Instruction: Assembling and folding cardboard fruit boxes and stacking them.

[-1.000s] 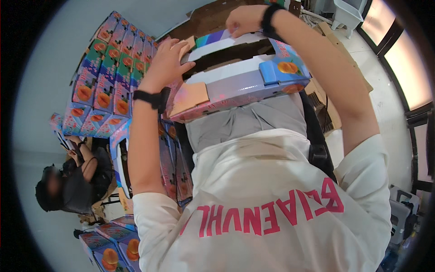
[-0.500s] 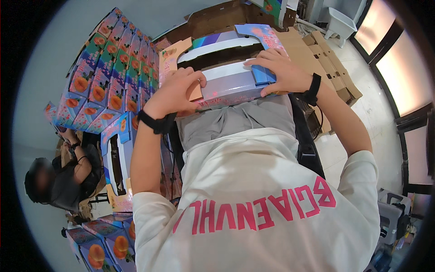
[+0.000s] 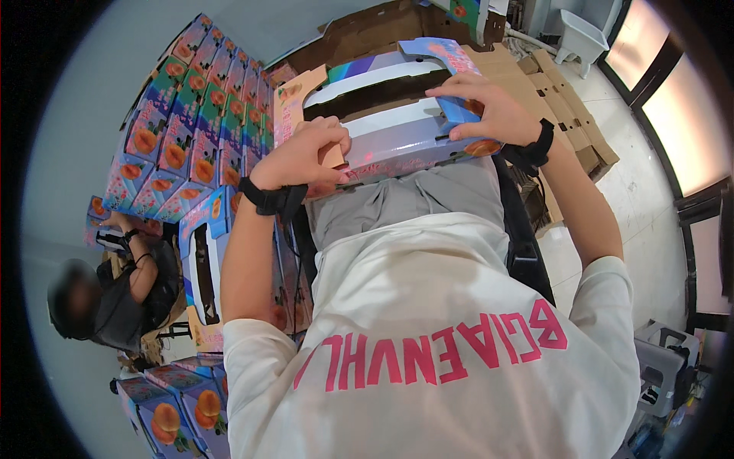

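Observation:
A fruit-printed cardboard carton [image 3: 394,141] rests across my lap, with a long opening in its top between white strips. My left hand [image 3: 310,153] grips its near left corner, fingers curled over a tan flap and thumb against the front side. At the right end, my right hand [image 3: 501,111] holds a blue corner flap [image 3: 461,113] between its fingers and thumb. The fingers reach over the top edge, while the thumb lies lower, near the front. The carton's underside is hidden.
Stacked printed cartons [image 3: 176,122] stand at the left, and another carton [image 3: 202,268] is beside my left arm. A co-worker [image 3: 115,298] sits at far left. Flattened brown cardboard [image 3: 566,115] lies at the right, with a white basin [image 3: 581,38] beyond.
My right hand has slid a little right along the carton, uncovering more of the front corner print. My left hand stays at its corner. The co-worker's hand now holds a carton piece more in view.

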A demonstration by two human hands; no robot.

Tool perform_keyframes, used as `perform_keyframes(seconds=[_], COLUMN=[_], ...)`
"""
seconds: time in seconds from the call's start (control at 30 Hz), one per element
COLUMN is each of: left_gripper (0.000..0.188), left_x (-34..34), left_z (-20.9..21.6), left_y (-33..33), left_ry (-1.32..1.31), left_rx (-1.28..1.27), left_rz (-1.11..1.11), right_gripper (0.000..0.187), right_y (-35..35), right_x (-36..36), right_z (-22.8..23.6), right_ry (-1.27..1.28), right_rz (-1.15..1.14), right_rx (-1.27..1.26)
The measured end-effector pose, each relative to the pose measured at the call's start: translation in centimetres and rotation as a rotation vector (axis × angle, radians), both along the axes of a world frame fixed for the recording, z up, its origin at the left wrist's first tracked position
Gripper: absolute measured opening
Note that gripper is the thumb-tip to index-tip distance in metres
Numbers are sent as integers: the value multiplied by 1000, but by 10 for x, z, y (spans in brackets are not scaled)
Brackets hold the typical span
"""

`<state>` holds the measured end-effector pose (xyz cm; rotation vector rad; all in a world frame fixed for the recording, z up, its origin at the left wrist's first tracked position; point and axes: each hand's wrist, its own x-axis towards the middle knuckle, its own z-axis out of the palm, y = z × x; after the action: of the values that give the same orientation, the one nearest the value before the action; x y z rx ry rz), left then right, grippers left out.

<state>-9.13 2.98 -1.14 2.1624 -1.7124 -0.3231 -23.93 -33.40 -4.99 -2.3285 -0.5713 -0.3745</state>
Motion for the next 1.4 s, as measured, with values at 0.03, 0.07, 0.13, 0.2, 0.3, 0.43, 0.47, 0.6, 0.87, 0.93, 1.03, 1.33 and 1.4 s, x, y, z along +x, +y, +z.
perform_keyframes(seconds=[0.03, 0.07, 0.13, 0.2, 0.3, 0.43, 0.47, 0.6, 0.87, 0.93, 1.03, 1.33, 1.4], left_gripper=[43, 43, 43, 44, 46, 54, 64, 70, 77, 77, 76, 75, 75], left_x=[-2, -4, -7, -7, -12, -25, -27, -33, -45, -46, -46, -42, -43], left_z=[-1, -1, -1, 1, 7, 7, 6, -16, -34, -34, -35, -36, -38], left_y=[0, 1, 0, 0, 5, 23, 28, 34, 34, 33, 32, 30, 31], left_ry=[-12, -85, -219, -185, -139, -175, -230, -107, -295, -284, -255, -268, -269], left_rx=[-8, -11, -38, -12, 3, -261, -296, -449, -359, -355, -345, -356, -371], left_rz=[9, -12, -55, -21, 84, 142, 159, 279, 377, 393, 390, 385, 384], right_gripper=[71, 72, 75, 80, 84, 75, 73, 70, 62, 62, 71, 63, 49], right_y=[0, 0, -2, -5, -13, -22, -23, -20, -23, -41, -67, -40, -37], right_x=[-1, -2, -4, -8, -16, -26, -28, -27, -31, -33, 10, 225, 236], right_z=[-1, -2, -6, -10, -18, -27, -30, -47, -27, 1, 35, 3, -4], right_ry=[0, 9, 17, -177, -53, 35, -7, -122, -129, -16, 148, 172, 222], right_rz=[-19, -9, 20, -105, -173, -210, -211, -287, -188, -70, -152, -229, -202], right_rx=[-28, -60, -87, -271, -103, -16, -7, -38, -161, -314, 55, -407, -424])
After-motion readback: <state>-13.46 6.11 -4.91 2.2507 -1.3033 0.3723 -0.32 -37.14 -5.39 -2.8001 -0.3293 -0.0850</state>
